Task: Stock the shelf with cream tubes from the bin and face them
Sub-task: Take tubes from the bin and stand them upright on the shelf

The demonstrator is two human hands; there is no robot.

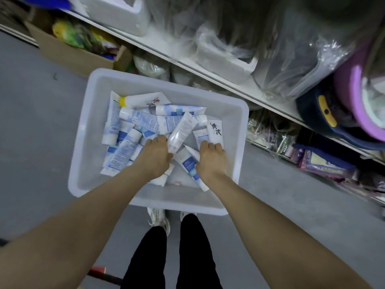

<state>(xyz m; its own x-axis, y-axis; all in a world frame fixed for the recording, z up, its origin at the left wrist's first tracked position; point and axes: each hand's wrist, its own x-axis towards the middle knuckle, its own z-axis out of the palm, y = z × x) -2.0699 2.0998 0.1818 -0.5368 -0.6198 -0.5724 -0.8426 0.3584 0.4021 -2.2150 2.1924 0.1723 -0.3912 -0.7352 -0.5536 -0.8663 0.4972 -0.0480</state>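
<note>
Both forearms reach down into the bin (87, 126): my left hand (155, 158) curls round a white tube (181, 132), my right hand (210, 158) claws into loose cream tubes (129, 140). Grabbing blindly could spill several onto the floor (41, 122).

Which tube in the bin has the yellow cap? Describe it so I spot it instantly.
Start at the white bin on the floor and go to its far-left inside corner. The yellow-capped tube lies across the top of the pile there. Its neighbours have white caps; it also carries large black brush characters.
</note>
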